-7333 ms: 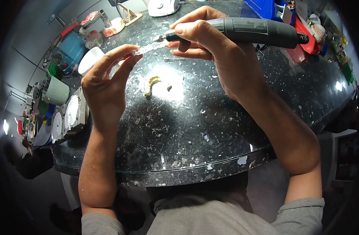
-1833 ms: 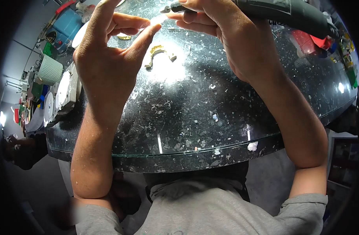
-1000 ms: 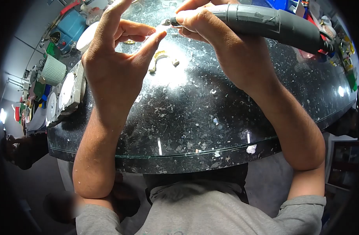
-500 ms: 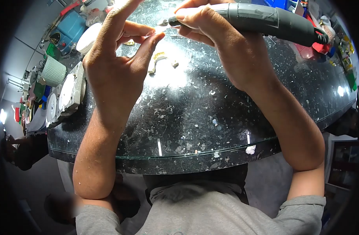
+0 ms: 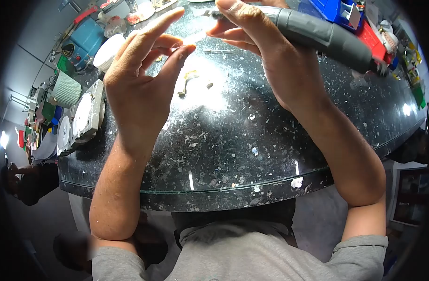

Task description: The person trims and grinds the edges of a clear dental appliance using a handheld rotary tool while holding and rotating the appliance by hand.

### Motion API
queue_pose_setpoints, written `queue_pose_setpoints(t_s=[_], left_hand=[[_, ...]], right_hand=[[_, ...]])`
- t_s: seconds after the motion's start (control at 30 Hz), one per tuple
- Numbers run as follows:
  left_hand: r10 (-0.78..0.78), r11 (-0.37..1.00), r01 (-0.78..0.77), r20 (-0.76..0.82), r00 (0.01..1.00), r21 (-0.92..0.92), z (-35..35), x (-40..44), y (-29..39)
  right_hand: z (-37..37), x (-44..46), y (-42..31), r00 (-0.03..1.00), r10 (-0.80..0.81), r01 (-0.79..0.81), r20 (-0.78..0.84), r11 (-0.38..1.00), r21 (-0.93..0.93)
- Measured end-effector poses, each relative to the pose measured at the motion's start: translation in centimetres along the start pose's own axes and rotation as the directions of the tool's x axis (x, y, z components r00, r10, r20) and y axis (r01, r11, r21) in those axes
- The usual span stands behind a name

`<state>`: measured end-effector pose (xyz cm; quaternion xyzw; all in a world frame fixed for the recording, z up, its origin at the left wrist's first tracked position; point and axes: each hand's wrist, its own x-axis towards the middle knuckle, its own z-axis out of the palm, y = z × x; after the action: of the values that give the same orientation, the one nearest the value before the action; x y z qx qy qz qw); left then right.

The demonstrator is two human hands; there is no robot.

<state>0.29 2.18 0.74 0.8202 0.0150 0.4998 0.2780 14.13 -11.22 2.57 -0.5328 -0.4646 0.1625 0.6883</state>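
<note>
My right hand (image 5: 266,35) is closed round a grey rotary handpiece (image 5: 312,33), its metal tip pointing left and its cable end toward the right. To the left, my left hand (image 5: 151,65) pinches a small clear piece (image 5: 182,44) between thumb and fingers; glare and the fingers hide most of it. The handpiece tip is apart from that piece, a little above and right of it. Below the fingertips, a yellowish horseshoe-shaped dental piece (image 5: 189,77) lies in the bright light on the black tabletop (image 5: 214,150).
At the left stand a white tub (image 5: 107,54), a blue machine (image 5: 86,37), a pale green woven basket (image 5: 67,89) and a plaster-covered block (image 5: 88,114). Blue bins (image 5: 334,11) and a red bin (image 5: 371,40) are at the back right. A thin metal tool (image 5: 218,50) lies behind the dental piece.
My right hand has drawn the handpiece tip up and away from the piece in my left hand. My left index finger has straightened out, while the pinch stays closed. The view has shifted slightly.
</note>
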Motion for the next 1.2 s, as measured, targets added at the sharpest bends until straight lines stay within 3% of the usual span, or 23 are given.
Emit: queue_pose_setpoints(t_s=[0.1, 0.2, 0.27, 0.37, 0.43, 0.53, 0.63, 0.7, 0.77, 0.83, 0.9, 0.97, 1.1, 1.2], left_hand=[[-0.123, 0.986, 0.128, 0.056, 0.991, -0.107, -0.2, -0.1, 0.2], [-0.13, 0.963, 0.143, 0.072, 0.989, -0.226, -0.2, 0.0, 0.1], [-0.139, 0.946, 0.156, 0.08, 0.987, -0.285, -0.2, 0.0, 0.3], [-0.142, 0.936, 0.163, 0.088, 0.986, -0.314, 0.0, 0.0, 0.5], [-0.152, 0.934, 0.172, 0.087, 0.985, -0.314, 0.0, -0.1, 0.6], [-0.104, 0.974, 0.112, 0.052, 0.993, -0.195, -0.1, -0.2, 0.1], [-0.048, 0.999, 0.045, 0.086, 0.995, 0.028, -0.6, -0.1, -0.2], [-0.252, 0.96, 0.223, 0.176, 0.952, 0.168, -1.5, 0.3, 1.1], [-0.406, 0.914, 0.402, 0.186, 0.895, 0.061, -1.5, 0.6, 1.5], [-0.511, 0.786, 0.539, 0.173, 0.842, -0.302, -0.5, 0.4, 1.4], [-0.513, 0.551, 0.543, 0.256, 0.819, -0.634, 0.1, 0.4, 1.2], [-0.486, 0.419, 0.51, 0.29, 0.825, -0.751, 0.1, 0.1, 1.1], [-0.389, 0.46, 0.429, 0.257, 0.885, -0.778, 0.0, 0.0, 0.7], [-0.332, 0.431, 0.394, 0.263, 0.906, -0.812, -0.1, 0.1, 0.7]], right_hand=[[-0.2, 0.4, 0.7, 0.996, -0.081, 0.081, 0.027, 0.997, -0.014], [-2.0, 0.8, 1.7, 0.924, -0.284, 0.31, 0.256, 0.948, -0.066], [-1.9, 0.8, 1.7, 0.911, -0.352, 0.374, 0.214, 0.925, -0.068], [-1.3, 1.3, 2.7, 0.841, -0.523, 0.542, 0.14, 0.812, -0.217], [-1.6, 1.0, 2.4, 0.846, -0.502, 0.532, 0.177, 0.783, -0.321], [-1.7, 1.3, 2.4, 0.763, -0.605, 0.646, 0.226, 0.725, -0.24], [-1.5, 1.5, 2.4, 0.783, -0.586, 0.621, 0.211, 0.756, -0.206], [-1.8, 1.6, 1.5, 0.804, -0.559, 0.594, 0.203, 0.775, -0.215], [-1.9, 1.6, 1.2, 0.81, -0.559, 0.586, 0.18, 0.785, -0.202], [-1.6, 1.5, 1.3, 0.8, -0.583, 0.599, 0.14, 0.784, -0.162], [-1.3, 1.2, 1.2, 0.817, -0.563, 0.577, 0.127, 0.798, -0.171], [-1.0, 0.8, 1.2, 0.823, -0.552, 0.568, 0.136, 0.792, -0.223], [-1.5, 0.8, 0.3, 0.74, -0.644, 0.672, 0.194, 0.69, -0.269], [-1.7, 0.8, 0.7, 0.746, -0.631, 0.666, 0.213, 0.692, -0.28]])
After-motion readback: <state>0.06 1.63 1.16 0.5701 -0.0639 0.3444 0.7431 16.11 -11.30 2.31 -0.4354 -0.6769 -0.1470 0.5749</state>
